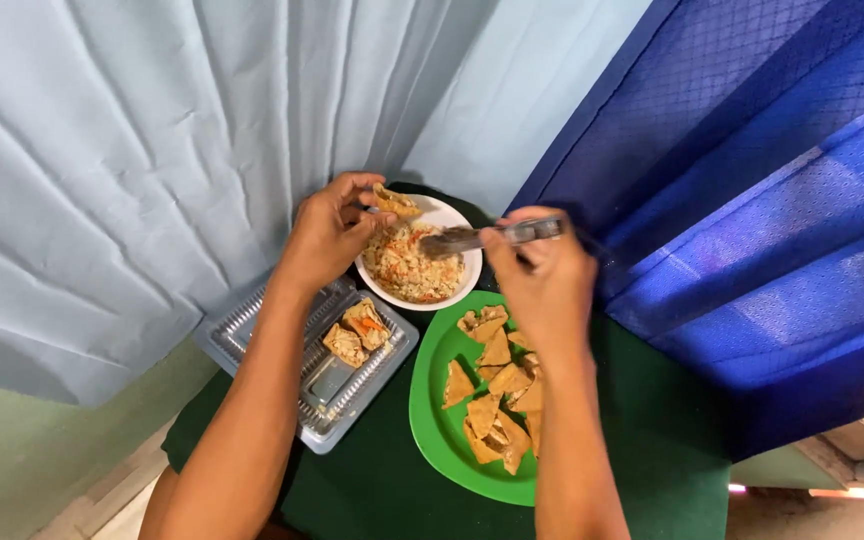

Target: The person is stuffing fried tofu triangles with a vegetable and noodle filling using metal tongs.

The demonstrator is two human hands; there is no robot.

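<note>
My left hand pinches a golden tofu pocket over the far rim of a white bowl that holds a shredded vegetable filling. My right hand grips a metal spoon by its handle, with the spoon's bowl hovering over the filling. Below my right hand lies a green plate carrying several triangular tofu pieces; my forearm covers part of them.
A clear plastic tray at the left holds two stuffed tofu pieces. Everything rests on a dark green tablecloth. A pale blue curtain hangs behind, a dark blue one at the right.
</note>
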